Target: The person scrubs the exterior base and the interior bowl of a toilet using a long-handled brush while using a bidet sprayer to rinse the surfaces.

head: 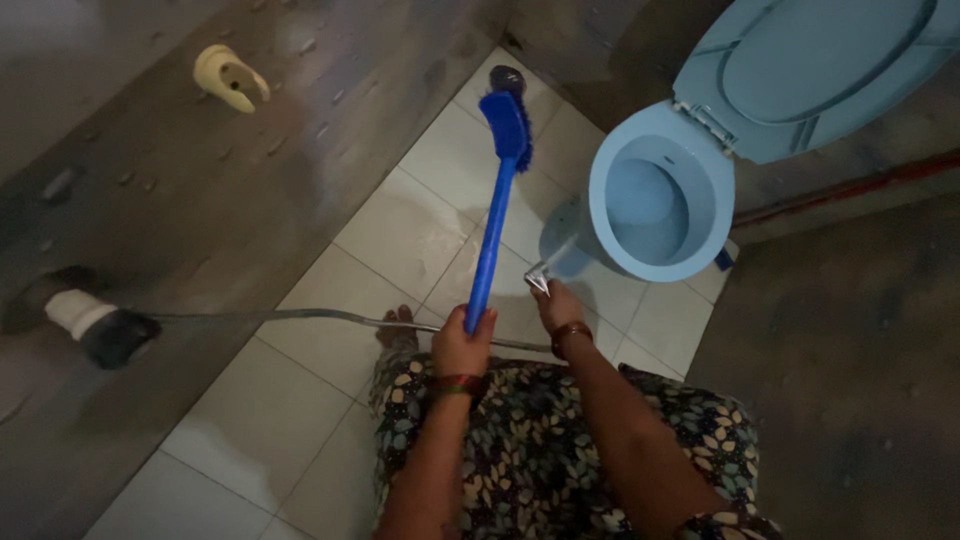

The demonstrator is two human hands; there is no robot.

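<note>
Tiled bathroom floor (300, 400); left hand (462, 340) grips blue toilet brush (495, 200), right hand (556, 303) clenched on metal sprayer (538, 278) w/ hose (300, 316), by blue toilet (660, 200).

Toilet bowl (655, 205) stands on the tiled floor (390, 230) at 1 o'clock, its lid (815, 70) raised behind it at 2 o'clock. Left hand (462, 345) and right hand (557, 305) sit side by side near centre. Brush (495, 215) runs from the left hand toward 12 o'clock. Spray nozzle (540, 277) in the right hand lies just beside the bowl. Hose (270, 316) runs from it toward 9 o'clock to the wall fitting (100, 325). Wall bracket (228, 77) at 10 o'clock.
</note>
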